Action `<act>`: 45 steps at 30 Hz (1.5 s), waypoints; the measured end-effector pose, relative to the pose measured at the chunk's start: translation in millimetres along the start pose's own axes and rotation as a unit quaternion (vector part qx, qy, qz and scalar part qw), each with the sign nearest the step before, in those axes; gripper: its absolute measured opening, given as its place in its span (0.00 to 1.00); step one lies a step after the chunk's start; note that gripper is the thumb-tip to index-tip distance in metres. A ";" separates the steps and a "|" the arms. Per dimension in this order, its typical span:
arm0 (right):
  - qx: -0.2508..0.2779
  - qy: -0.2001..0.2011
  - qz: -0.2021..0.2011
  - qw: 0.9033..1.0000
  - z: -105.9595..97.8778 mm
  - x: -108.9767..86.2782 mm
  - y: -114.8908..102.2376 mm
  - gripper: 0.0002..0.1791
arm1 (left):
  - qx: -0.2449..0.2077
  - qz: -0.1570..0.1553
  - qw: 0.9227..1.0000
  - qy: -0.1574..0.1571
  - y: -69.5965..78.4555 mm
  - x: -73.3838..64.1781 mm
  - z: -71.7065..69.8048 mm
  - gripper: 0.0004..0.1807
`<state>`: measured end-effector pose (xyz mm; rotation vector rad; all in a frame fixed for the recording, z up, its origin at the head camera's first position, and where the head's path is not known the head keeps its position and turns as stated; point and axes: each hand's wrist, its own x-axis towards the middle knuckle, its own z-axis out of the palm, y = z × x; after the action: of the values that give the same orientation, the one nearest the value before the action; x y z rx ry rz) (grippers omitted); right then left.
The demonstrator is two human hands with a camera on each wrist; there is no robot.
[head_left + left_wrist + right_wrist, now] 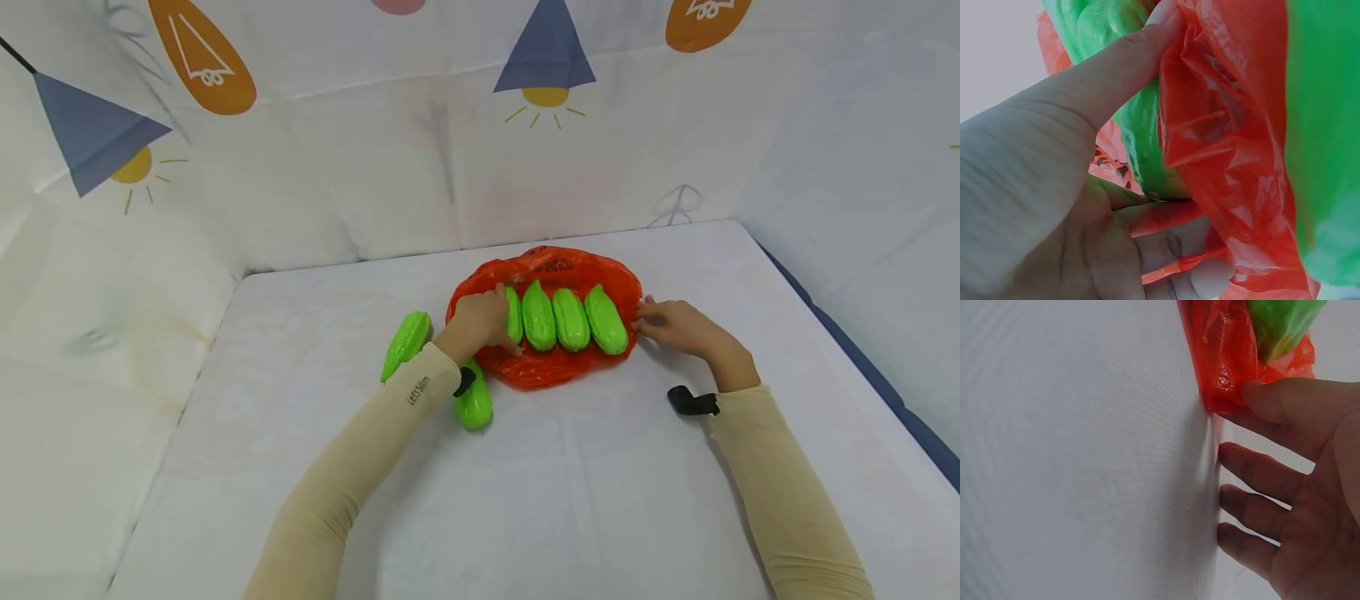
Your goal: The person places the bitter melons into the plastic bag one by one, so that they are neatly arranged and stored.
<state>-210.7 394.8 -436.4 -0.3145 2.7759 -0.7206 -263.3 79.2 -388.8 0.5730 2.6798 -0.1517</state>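
Note:
In the head view, several glossy, ridged green gourd-like vegetables [571,320] lie side by side on a spread red plastic bag [551,371]. My left hand [480,321] is at the bag's left side and grips the leftmost green gourd [513,314]. The left wrist view has the thumb [1119,72] against that gourd, with crumpled red plastic beside it and the fingers curled underneath. At the bag's right edge, my right hand [678,327] pinches the red plastic between thumb and index finger. Its other fingers [1254,503] rest against the white tabletop.
Two more green gourds lie off the bag on the left: one tilted [407,340], the other [474,400] partly under the left wrist. The table [525,500] has a white cover. A printed white cloth [337,167] hangs behind it.

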 end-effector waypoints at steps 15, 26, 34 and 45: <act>0.003 -0.006 0.011 1.000 -1.0 -0.5 1.2 0.20 | -0.038 0.004 0.999 -0.021 -3.1 -0.3 0.1 0.67; 0.004 -0.005 0.006 1.000 -1.0 -0.9 1.8 0.20 | -0.125 0.034 0.991 -0.025 -12.7 -9.1 -3.4 0.68; -0.003 0.000 0.000 1.000 -1.1 -2.4 0.6 0.19 | -0.149 0.060 0.987 0.021 -21.3 -28.2 -14.8 0.66; 0.004 -0.002 0.006 1.000 0.1 -2.0 1.4 0.20 | -0.164 0.066 0.983 0.057 -39.1 -46.0 -20.9 0.65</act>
<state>-209.0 396.6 -436.8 -0.2976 2.7687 -0.7285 -248.3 30.4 -350.4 0.6662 2.6806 0.3643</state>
